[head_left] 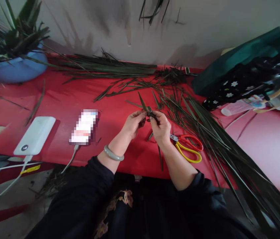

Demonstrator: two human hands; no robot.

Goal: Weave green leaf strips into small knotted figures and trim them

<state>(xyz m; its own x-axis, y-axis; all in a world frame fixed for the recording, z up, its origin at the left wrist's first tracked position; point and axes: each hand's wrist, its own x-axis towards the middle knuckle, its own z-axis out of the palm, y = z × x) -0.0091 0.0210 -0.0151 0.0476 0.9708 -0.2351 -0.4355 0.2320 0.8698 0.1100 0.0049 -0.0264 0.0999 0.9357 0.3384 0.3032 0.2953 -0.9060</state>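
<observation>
Between my fingertips is a small folded piece of green leaf strip [149,111], with a pointed end sticking up to the left. My left hand [135,122], with a pale bangle on its wrist, pinches it from the left. From the right, my right hand [160,127] grips the same piece with thumb and fingers. Its exact folds are too small to make out. Just right of my right wrist lie scissors [188,147] with one red and one yellow handle, their blades partly hidden by the wrist.
Long leaf strips [219,146] run off the right front edge of the red table [62,91]. More leaves [110,66] lie along the wall. A blue basin [18,69] of leaves, a white power bank [35,134], a phone [84,127], a black floral umbrella [239,84] and a green bag [239,59] stand around.
</observation>
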